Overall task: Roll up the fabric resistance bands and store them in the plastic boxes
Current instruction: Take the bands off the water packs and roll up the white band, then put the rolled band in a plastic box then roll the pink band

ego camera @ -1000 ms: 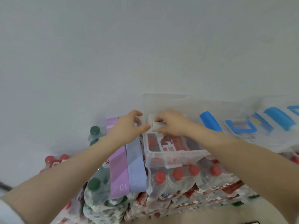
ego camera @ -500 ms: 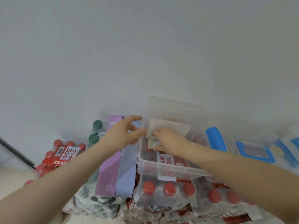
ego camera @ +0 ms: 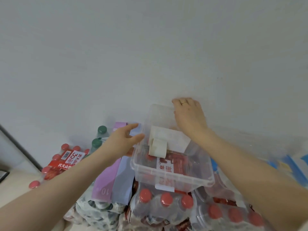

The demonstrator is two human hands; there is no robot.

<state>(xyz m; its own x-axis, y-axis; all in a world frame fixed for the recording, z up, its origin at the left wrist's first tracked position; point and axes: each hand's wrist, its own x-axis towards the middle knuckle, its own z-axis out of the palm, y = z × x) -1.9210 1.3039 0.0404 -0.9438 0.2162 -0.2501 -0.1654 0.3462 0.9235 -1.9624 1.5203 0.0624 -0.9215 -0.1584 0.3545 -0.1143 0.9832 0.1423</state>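
With my right hand fingers curled on the clear plastic box far rim and left hand spread empty, the soft, light cream fabric band inside looks springy; grip its rolled end.

Soft, even light fills the view, bright enough, with no hard shadows on the pale wall; my forearms bow outward at the lower corners from the wide lens; the blue lids at the right edge smear into blur, perhaps from motion; the clear box shows faint glare.
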